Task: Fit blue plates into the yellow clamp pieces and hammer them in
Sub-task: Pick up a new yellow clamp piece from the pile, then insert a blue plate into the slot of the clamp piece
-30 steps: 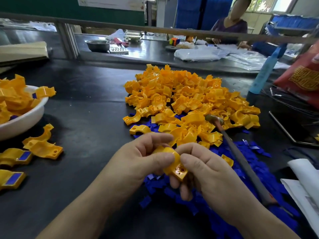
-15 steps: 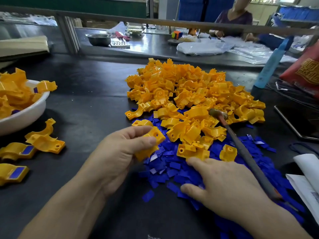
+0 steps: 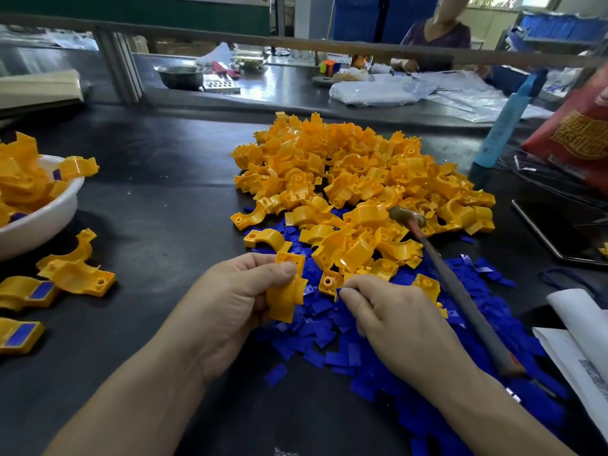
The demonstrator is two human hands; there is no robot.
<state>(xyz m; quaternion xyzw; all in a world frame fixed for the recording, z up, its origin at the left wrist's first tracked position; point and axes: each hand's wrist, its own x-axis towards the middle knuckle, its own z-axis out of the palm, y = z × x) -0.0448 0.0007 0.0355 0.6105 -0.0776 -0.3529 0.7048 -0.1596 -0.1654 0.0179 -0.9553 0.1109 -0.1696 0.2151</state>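
Two hands work over the dark bench (image 3: 158, 179). Left hand (image 3: 237, 307) is clamped on one yellow clamp piece (image 3: 285, 292), thumb pressed on its flat tab, piece held tilted just above the near edge of the blue plates. Right hand (image 3: 391, 320) has thumb and forefinger pinched together at the plate layer, just right of the held piece; whether a plate sits between the fingertips cannot be told.

One large heap of yellow clamp pieces (image 3: 358, 179) at bench centre, far too many to count. One spread of blue plates (image 3: 332, 343) in front of and partly under the heap, likewise uncountable.

One hammer (image 3: 460, 291) lies on both piles, head resting on the heap, handle running toward the near right.

Left side: one white bowl (image 3: 42, 222) holding yellow pieces. Beside it on the bench, two plain clamp pieces (image 3: 74, 266) touching each other, and two fitted pieces (image 3: 24, 311) showing blue inserts.

One second person (image 3: 434, 37) sits at the far table.
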